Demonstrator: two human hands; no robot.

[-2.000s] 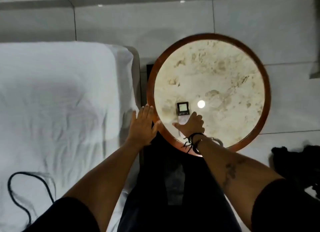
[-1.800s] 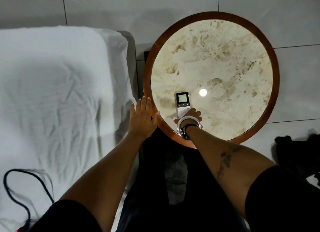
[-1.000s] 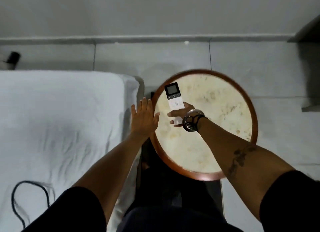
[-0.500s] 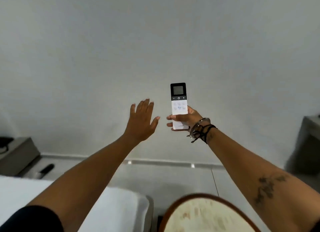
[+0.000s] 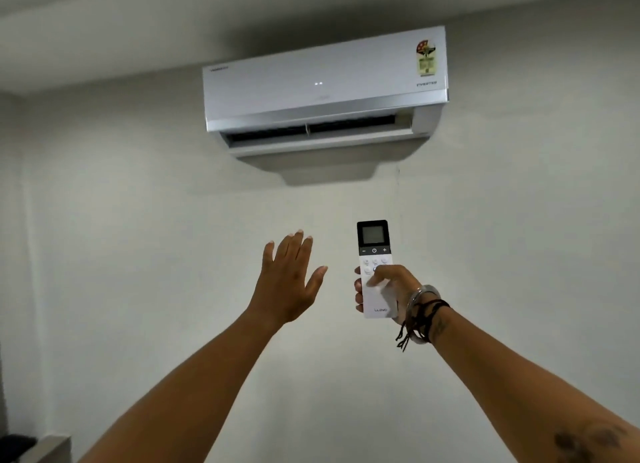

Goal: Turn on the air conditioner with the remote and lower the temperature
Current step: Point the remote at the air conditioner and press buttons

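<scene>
Remote point(image 5: 373, 251) upright in right hand point(image 5: 391, 289), below air conditioner point(image 5: 323, 85)

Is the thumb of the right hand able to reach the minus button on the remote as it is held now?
Probably yes. The right hand grips the remote by its lower half, thumb on the white buttons, and nothing covers the minus button just above.

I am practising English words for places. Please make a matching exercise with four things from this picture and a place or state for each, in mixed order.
Things:
1. air conditioner
2. remote
3. left hand
4. bracelets

Places or states:
a. on the right wrist
b. open and empty
c. high on the wall
d. held in the right hand

Pairs: 1-c, 2-d, 3-b, 4-a
</scene>
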